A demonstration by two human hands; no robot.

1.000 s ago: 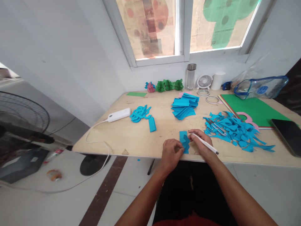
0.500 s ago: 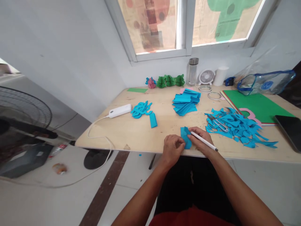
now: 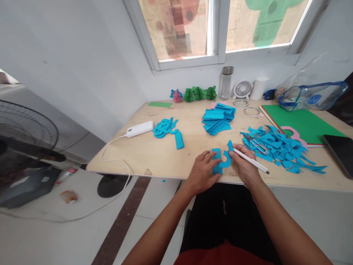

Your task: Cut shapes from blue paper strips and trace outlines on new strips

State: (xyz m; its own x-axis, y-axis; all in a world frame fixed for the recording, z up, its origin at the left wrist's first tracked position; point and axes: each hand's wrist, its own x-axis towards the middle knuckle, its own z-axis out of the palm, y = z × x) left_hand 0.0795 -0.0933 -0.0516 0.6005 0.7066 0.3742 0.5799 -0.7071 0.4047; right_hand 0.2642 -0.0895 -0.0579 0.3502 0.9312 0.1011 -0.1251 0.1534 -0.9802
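Near the table's front edge, my left hand [image 3: 204,172] lies with spread fingers on a blue paper rectangle [image 3: 217,168]. My right hand [image 3: 245,165] is closed around a white pen [image 3: 250,161] with a dark end, and its fingertips also pinch a curved blue cutout [image 3: 227,160]. The cutout sits just right of the rectangle. A stack of folded blue paper [image 3: 217,119] lies behind my hands. To the left are a pile of curved blue cutouts [image 3: 164,127] and a single blue strip [image 3: 179,140].
Blue scraps with scissors [image 3: 286,149] lie right of my hand. Farther right are green sheets [image 3: 303,123] and a phone [image 3: 339,152]. A bottle [image 3: 226,84], small fan [image 3: 242,89] and paper figures [image 3: 198,94] stand at the back; a power bank [image 3: 140,129] lies left.
The curved cutout has moved right, off the rectangle, with my right hand and the pen. My left hand has opened from a bent-finger pose and spread over the rectangle.
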